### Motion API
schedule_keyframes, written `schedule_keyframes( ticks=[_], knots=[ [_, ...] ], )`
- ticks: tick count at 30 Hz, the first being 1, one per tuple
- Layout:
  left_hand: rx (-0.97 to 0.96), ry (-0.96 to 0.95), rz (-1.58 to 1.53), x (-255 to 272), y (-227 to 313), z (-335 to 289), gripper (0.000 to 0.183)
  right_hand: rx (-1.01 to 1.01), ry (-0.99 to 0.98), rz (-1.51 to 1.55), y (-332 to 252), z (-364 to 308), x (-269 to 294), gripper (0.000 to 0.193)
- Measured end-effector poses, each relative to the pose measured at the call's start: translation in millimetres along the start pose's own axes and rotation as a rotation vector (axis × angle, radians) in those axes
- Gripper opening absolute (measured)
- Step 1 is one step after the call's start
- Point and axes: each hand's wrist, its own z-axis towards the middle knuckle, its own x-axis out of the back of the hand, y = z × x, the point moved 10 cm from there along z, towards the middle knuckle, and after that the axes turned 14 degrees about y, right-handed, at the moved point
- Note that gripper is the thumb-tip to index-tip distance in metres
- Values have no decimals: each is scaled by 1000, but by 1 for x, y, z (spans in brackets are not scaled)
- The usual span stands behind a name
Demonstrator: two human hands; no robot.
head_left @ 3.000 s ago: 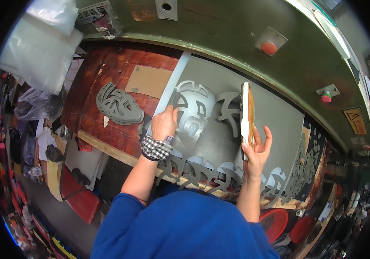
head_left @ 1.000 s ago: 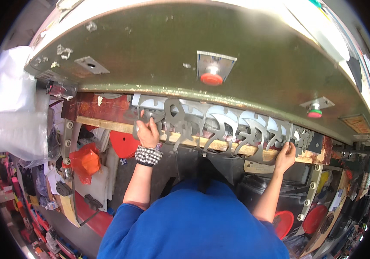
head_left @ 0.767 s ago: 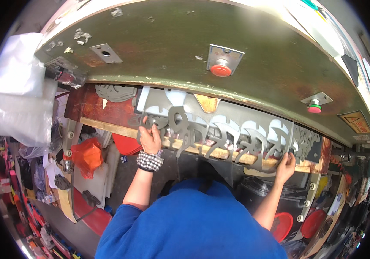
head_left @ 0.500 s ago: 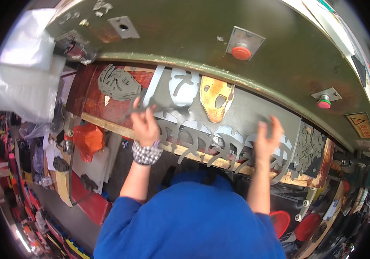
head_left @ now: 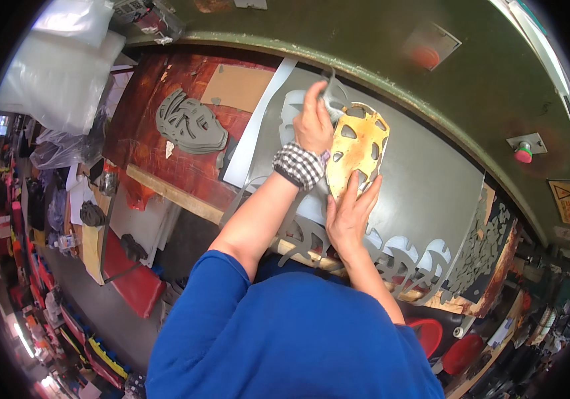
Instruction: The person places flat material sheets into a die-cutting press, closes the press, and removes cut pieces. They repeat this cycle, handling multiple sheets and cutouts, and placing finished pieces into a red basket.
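A yellow cutting die (head_left: 358, 143), shaped like a long pointed sole with several openings, lies on a dark grey sheet (head_left: 418, 166). My right hand (head_left: 349, 223) rests on its narrow near end, fingers stretched out and a little apart. Beside the die's upper left edge is my left hand (head_left: 313, 125), fingers closed on a thin grey scrap (head_left: 333, 90), blurred by motion. Pale cut-out openings show along the sheet's near edge, and one pale cut-out shape (head_left: 291, 110) lies left of my left hand, partly covered by it.
Stacked grey cut pieces (head_left: 192, 126) sit on the reddish board (head_left: 142, 113) at left, near a brown cardboard piece (head_left: 237, 86). Small grey scraps (head_left: 478, 249) are heaped at right. A green machine beam (head_left: 365, 40) with a green-ringed button (head_left: 523, 151) spans the far side.
My left hand has moved right and away from me to the die's side. My right hand has moved left onto the die's near end. The whole view has shifted.
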Motion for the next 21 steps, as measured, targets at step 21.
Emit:
schedule_keyframes(
  ticks=[21],
  knots=[
    [611, 697, -433, 297, -173, 119, 26, 57, 3, -25, -2, -18, 1, 69]
  ],
)
